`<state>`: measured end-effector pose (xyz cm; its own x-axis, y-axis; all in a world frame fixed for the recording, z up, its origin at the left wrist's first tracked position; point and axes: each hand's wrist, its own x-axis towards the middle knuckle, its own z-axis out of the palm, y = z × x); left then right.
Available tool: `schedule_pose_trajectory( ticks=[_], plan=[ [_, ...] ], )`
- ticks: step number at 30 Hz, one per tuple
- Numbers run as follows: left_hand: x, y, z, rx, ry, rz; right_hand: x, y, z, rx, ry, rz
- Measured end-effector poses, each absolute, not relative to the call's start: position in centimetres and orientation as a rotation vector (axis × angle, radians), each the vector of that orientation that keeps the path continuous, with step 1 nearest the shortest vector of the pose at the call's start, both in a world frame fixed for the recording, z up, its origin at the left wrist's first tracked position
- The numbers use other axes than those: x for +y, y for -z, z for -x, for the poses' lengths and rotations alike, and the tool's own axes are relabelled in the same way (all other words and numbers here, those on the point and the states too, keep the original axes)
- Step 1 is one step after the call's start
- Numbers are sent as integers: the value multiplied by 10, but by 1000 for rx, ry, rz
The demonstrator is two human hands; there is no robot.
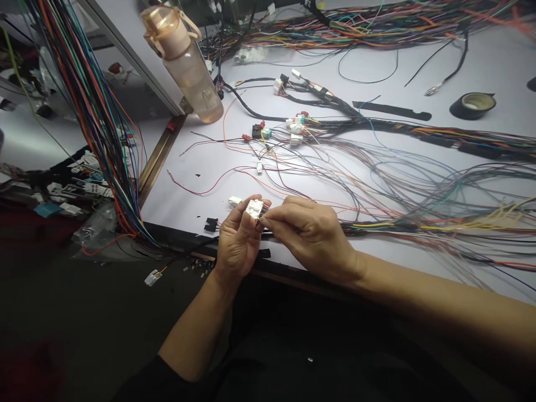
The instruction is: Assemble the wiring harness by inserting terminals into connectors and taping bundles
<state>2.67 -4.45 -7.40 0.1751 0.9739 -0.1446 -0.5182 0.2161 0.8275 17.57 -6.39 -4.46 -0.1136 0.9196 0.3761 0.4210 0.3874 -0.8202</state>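
Observation:
Between the thumb and fingers of my left hand (238,243) is a white plastic wire connector (254,209), held just above the table's front edge. My right hand (312,234) pinches at the connector's right side, where thin wires enter it; its fingertips seem closed on a wire, though the fingers hide most of it. Behind my left fingers lies another white connector (235,201). A small black connector (211,224) sits to the left of that hand. Under and beyond my right hand runs a bundle of wires (385,226) along the front of the table.
A water bottle (190,78) stands at the back left. Taped harness branches (352,111) with several connectors cross the table, near a black tape roll (472,106). Hanging wires (92,111) fill the left side. A white connector (153,277) dangles past the front edge.

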Motion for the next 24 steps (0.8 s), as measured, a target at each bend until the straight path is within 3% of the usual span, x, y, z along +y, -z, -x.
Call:
schedule_pose_trajectory(
  ticks=[7, 13, 24],
  plan=[
    [-44, 74, -25, 777, -1169, -741, -75, 50, -170, -1386, -932, 1255],
    [-43, 65, -19, 821, -1146, -835, -65, 44, -176, -1569, -689, 1260],
    [-48, 64, -5, 938, -1186, -947, -58, 37, -178, -1705, -788, 1185]
  ],
)
